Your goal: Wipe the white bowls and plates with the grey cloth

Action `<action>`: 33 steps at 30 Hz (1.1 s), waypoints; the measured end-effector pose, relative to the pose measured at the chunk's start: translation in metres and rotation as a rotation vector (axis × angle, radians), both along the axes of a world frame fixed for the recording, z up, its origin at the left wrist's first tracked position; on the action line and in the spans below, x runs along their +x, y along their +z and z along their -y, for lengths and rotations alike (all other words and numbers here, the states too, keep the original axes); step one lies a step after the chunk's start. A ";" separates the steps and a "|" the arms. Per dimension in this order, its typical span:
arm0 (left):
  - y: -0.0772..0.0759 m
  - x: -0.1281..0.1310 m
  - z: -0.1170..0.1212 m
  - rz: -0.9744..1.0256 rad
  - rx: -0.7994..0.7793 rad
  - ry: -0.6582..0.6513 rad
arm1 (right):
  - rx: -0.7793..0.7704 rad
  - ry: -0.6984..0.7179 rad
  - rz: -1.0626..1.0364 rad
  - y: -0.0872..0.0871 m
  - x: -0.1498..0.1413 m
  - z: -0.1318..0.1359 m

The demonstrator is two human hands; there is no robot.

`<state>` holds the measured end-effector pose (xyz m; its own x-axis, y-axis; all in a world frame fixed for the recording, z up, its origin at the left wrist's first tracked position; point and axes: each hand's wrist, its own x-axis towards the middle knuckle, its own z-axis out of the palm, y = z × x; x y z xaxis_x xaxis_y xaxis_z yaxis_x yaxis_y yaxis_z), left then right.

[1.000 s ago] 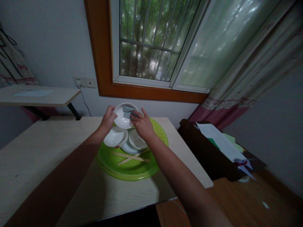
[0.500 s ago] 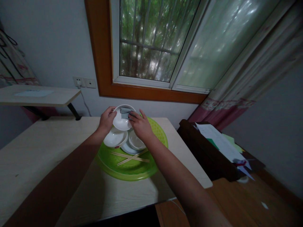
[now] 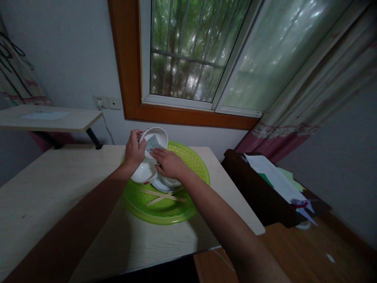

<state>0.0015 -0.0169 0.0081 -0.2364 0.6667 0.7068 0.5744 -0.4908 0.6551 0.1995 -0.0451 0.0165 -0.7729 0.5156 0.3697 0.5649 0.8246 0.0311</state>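
Note:
My left hand [image 3: 136,148] grips the left rim of a white bowl [image 3: 160,136], tilted and raised above a green basin [image 3: 200,173]. Inside that bowl, the fingers of my right hand [image 3: 169,161] press a grey-green cloth [image 3: 152,143] against its lower wall. Below sit a second white bowl [image 3: 143,173] with a red mark and a third bowl [image 3: 171,182], partly hidden by my right hand. A white plate [image 3: 160,184] lies under the third bowl. Crossed wooden chopsticks [image 3: 165,195] rest at the front of the basin.
The basin stands on a pale wooden table [image 3: 73,184]. To the left is a raised shelf [image 3: 59,122] with a paper on it. On the right, papers [image 3: 272,173] lie on a dark brown piece of furniture [image 3: 250,184]. A window [image 3: 188,51] is behind.
The bowl has tilted more toward the right. My right hand has slid the cloth down and left, from the upper inside of the bowl to its lower wall.

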 end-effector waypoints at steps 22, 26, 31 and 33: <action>0.005 0.003 0.002 -0.156 0.059 -0.066 | 0.138 -0.214 -0.068 0.007 0.005 -0.002; 0.003 0.001 0.001 -0.143 0.085 -0.065 | 0.137 -0.181 -0.056 0.005 0.004 -0.002; 0.001 0.000 0.000 -0.130 0.084 -0.029 | 0.055 -0.067 -0.042 0.000 0.002 -0.005; 0.000 0.000 0.000 -0.122 0.086 -0.018 | 0.035 -0.021 -0.056 0.000 0.001 -0.005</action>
